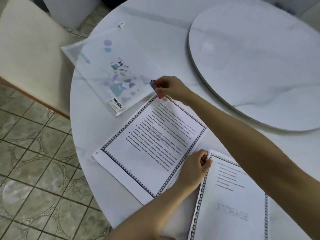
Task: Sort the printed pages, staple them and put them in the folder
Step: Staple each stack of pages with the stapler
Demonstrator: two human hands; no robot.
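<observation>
My right hand [170, 88] is curled round the small red and grey stapler [154, 86]. Its fingers [161, 84] are closed on the stapler and hold it at the far corner of the first pile [150, 144] of printed pages, which spreads out from those fingers toward me. The blur hides whether the stapler's mouth is over the paper yet.

My left hand [194, 168] pinches the top corner of the second pile [232, 205] between thumb and bent fingers. That pile runs from the pinch down toward my right side. The edge of the first pile lies just left of this hand.

The sorting looks done to me, since the pages lie in two separate piles on the bench [173, 40]. Stapling seems to be the step in hand. I see no staple in either pile, though one would be too small to make out here. The folder [107, 70] lies flat just left of my right fingers, close to the stapler, and I see no printed pages inside it. So I judge that both the stapling and the filing are still to do.

I count two piles of pages, with too many sheets in each to count, plus one stapler and one folder. Beyond my right hand there is one round board [251, 58] on the bench, and one chair [26, 49] stands far to the left.
</observation>
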